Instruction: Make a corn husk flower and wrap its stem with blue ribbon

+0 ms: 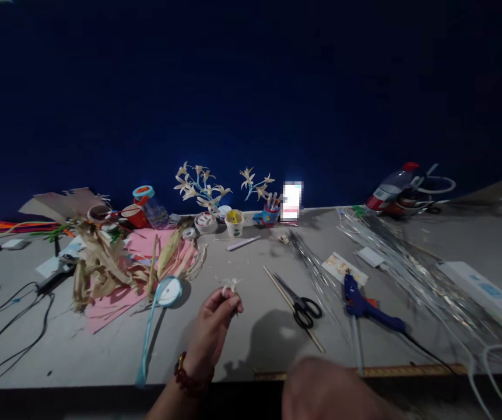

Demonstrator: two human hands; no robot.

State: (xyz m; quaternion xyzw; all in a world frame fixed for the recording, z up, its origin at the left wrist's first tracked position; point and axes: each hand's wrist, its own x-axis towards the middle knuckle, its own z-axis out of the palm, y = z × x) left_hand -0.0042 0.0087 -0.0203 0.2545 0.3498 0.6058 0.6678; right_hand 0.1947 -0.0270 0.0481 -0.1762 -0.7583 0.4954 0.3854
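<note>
My left hand [216, 321] is raised over the grey table [251, 344], its fingers pinched on a small pale husk flower [232, 285] that sticks up above the fingertips. A beaded bracelet sits on that wrist. My right hand [325, 388] shows only as a blurred shape at the bottom edge; its fingers are hidden. Black-handled scissors [301, 303] and a thin wooden stick [292, 308] lie just right of my left hand. A blue glue gun [367, 303] lies further right.
Dried corn husks [102, 265] lie on pink paper [111, 303] at the left, beside a light blue ribbon spool [167, 291]. Husk-flower branches [202, 189], small cups and jars stand at the back. Thin wires [408, 262], a white power strip [487, 294] and black cables [10, 315] lie around.
</note>
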